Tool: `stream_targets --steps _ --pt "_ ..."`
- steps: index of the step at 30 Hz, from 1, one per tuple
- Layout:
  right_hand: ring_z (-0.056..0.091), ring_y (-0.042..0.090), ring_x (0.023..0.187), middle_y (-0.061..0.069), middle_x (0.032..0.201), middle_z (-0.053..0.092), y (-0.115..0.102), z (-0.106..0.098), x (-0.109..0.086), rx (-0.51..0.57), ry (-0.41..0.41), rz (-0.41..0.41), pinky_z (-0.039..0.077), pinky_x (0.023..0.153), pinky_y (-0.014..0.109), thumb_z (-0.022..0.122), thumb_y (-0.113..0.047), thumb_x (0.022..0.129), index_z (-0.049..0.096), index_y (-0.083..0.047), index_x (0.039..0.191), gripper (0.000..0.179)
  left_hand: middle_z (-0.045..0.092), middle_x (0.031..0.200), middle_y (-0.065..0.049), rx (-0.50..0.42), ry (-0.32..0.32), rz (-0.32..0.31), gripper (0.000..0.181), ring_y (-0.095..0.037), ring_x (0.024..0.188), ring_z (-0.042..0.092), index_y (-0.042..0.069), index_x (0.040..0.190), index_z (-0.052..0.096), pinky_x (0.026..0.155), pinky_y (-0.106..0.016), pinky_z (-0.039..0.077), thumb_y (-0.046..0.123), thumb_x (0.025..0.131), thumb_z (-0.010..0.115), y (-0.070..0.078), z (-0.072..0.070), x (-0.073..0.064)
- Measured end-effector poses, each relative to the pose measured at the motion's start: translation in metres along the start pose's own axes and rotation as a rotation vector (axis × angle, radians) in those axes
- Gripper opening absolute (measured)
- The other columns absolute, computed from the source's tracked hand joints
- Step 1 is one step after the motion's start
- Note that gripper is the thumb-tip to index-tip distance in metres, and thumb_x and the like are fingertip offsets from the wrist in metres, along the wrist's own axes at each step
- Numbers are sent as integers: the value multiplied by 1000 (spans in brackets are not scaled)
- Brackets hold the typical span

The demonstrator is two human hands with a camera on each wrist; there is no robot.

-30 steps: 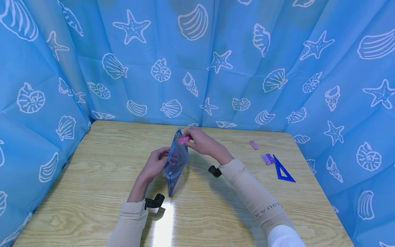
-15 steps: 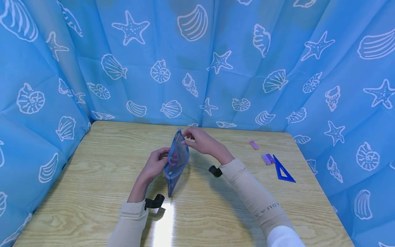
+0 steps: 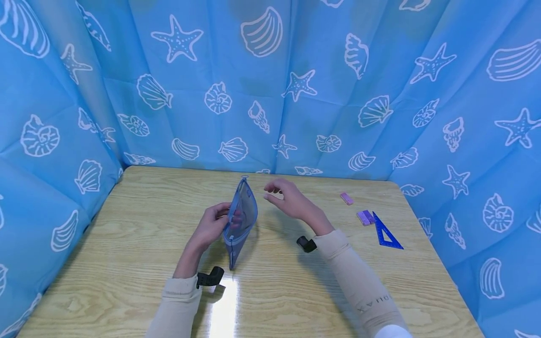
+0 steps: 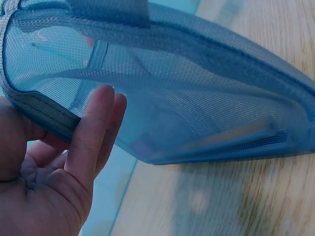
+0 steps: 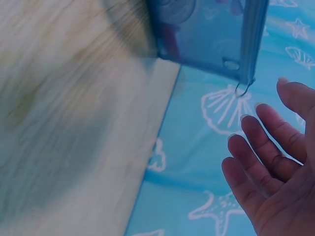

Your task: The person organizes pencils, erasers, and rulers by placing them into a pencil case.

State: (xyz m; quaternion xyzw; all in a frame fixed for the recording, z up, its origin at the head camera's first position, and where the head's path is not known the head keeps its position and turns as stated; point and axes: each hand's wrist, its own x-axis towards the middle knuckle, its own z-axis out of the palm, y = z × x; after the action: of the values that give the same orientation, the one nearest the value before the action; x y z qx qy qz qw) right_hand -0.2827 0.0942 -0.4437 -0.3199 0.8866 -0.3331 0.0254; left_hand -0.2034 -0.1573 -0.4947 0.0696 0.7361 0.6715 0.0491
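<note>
A blue mesh zip pouch (image 3: 250, 206) stands on the table with its top gaping. My left hand (image 3: 212, 225) grips the pouch's left rim, its fingers reaching inside over the edge. Through the mesh in the left wrist view, long thin sticks (image 4: 221, 140) lie blurred along the bottom. A reddish shape (image 5: 170, 40) shows through the pouch wall in the right wrist view. Just right of the pouch, my right hand (image 3: 289, 199) hangs in the air, holding nothing, fingers loosely bent. A metal ring (image 5: 242, 89) dangles from the pouch's far corner.
Toward the right of the wooden table (image 3: 139, 225) lie a pink eraser-like block (image 3: 346, 198), purple blocks (image 3: 365, 217) and a blue set square (image 3: 386, 232). A blue shell-print curtain (image 3: 270, 94) encloses the back and sides.
The pink block that my right hand held over the pouch's mouth left its fingers and dropped out of sight there. The right hand then drew back to the right. The left hand stays put.
</note>
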Motion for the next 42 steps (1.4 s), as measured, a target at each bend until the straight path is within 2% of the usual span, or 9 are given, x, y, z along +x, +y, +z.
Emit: stream_targets --steps 8,16,24,35,42 --pt "60 29 112 14 123 65 27 -2 -25 32 50 84 53 98 47 59 -22 104 65 -4 125 28 62 128 -32 -20 -6 -2 38 -42 115 65 -10 139 51 95 -39 60 -4 103 41 0 -2 -2" --pt "61 31 110 15 119 67 58 -9 -53 29 79 121 53 95 49 59 -19 104 65 3 124 30 60 130 -33 -36 -29 2 41 -44 117 63 -11 142 48 96 -40 59 -7 103 37 -3 -5 -3" --pt "63 33 107 16 115 68 86 -20 -82 6 124 163 54 93 52 61 -18 103 65 4 124 31 59 131 -35 -67 -47 6 39 -43 116 64 -12 141 47 94 -37 60 -6 104 41 -4 -5 -3" --pt "64 35 103 20 110 68 114 -36 -117 7 189 228 55 92 55 60 -9 101 64 8 120 26 59 132 -32 -57 -35 -28 39 -41 119 63 -11 142 47 97 -36 59 -5 105 37 -9 -4 -3" --pt "63 37 106 24 116 67 128 -46 -132 3 202 282 54 94 55 59 -8 102 62 9 123 27 60 131 -30 -45 -12 -46 38 -35 116 65 -11 140 49 95 -33 59 -4 105 39 -11 1 -2"
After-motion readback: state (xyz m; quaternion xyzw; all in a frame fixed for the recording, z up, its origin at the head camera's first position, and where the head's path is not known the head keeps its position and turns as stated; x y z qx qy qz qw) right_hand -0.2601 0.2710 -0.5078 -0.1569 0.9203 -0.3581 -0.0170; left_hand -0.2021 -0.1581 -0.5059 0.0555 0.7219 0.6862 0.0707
